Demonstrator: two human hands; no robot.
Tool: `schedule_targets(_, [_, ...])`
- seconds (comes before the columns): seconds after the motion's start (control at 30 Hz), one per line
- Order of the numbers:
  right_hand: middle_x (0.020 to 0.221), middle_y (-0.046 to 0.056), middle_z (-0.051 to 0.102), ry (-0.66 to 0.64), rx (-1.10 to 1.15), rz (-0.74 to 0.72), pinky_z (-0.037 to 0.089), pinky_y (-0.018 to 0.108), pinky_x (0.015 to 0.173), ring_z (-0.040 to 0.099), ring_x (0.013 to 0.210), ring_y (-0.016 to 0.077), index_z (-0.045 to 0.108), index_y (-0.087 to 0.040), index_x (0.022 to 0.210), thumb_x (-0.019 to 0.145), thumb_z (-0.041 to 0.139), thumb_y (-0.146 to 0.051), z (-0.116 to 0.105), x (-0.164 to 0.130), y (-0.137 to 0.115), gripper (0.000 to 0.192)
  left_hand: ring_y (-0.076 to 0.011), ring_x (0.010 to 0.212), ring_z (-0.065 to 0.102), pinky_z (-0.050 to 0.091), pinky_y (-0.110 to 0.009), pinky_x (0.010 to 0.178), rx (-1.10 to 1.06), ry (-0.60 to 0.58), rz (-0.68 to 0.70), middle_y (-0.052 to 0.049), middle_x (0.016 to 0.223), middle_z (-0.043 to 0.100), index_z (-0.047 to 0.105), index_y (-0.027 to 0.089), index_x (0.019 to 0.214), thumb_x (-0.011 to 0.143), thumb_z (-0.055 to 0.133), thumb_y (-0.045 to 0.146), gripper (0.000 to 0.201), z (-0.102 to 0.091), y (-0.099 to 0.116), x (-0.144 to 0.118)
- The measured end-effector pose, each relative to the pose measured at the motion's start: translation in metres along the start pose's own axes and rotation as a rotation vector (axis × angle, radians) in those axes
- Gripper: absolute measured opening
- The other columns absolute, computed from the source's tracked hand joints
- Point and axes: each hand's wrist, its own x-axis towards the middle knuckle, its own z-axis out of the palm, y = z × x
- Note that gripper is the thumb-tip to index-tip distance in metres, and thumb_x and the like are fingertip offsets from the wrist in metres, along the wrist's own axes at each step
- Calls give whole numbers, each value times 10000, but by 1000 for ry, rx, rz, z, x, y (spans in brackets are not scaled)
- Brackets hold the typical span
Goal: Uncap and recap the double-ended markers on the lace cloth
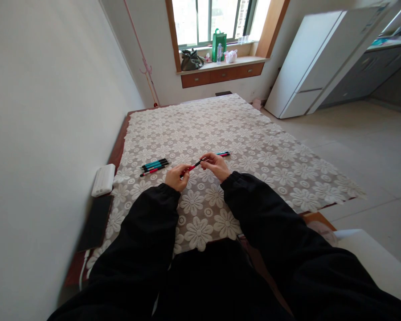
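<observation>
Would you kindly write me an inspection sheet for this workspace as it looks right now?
Surface: table under a lace floral cloth, set against the left wall.
Job's things: red and black pen held between both hands; group of pens lying to the left; another pen beyond the right hand.
Clutter: white box and dark flat item at the table's left edge.
Grips: left hand and right hand each closed on an end of the red and black pen.
Cables: nothing seen for certain.
Surroundings: windowsill with green bag, dark bag and bottle; white fridge to the right.
</observation>
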Motion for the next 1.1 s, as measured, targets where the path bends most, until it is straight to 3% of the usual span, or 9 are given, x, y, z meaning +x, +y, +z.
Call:
schedule_targets(0.37, [596, -42, 549, -10, -150, 38, 354, 242, 504, 486, 523, 98, 562, -196, 740, 666, 776, -523, -8, 0, -6, 397, -168, 777, 631, 509, -296, 715, -2, 8, 14, -51, 899, 705, 702, 201, 1055, 917, 485, 208, 257, -2, 3, 1])
schedule_targets(0.57, [540, -52, 478, -30, -314, -14, 280, 243, 490, 403, 506, 90, 491, -203, 664, 764, 674, -569, -11, 0, -5, 421, -169, 826, 649, 519, -290, 748, -51, 22, -2, -46, 932, 717, 705, 219, 1077, 927, 501, 235, 253, -1, 2, 1])
schedule_targets(0.83, [702, -26, 580, -41, -359, -76, 378, 253, 563, 484, 588, 112, 621, -204, 821, 741, 694, -433, -11, 2, 7, 254, -158, 611, 591, 424, -284, 580, 15, -38, -85, -19, 692, 676, 710, 187, 1007, 925, 459, 240, 269, 0, -3, 0])
schedule_targets(0.97, [731, -7, 626, -47, -432, -117, 418, 264, 622, 546, 664, 138, 666, -203, 850, 765, 685, -425, -15, 3, 5, 238, -177, 717, 636, 476, -302, 680, 4, -34, -48, -20, 731, 699, 702, 198, 1015, 926, 465, 222, 254, 0, -4, 0])
schedule_targets(1.1, [566, -18, 542, -76, -625, -142, 342, 266, 576, 467, 556, 120, 648, -185, 669, 862, 593, -500, -18, 0, 0, 374, -192, 880, 653, 501, -324, 816, 17, -7, 22, -39, 904, 733, 703, 217, 1041, 928, 506, 223, 227, -1, -1, 2])
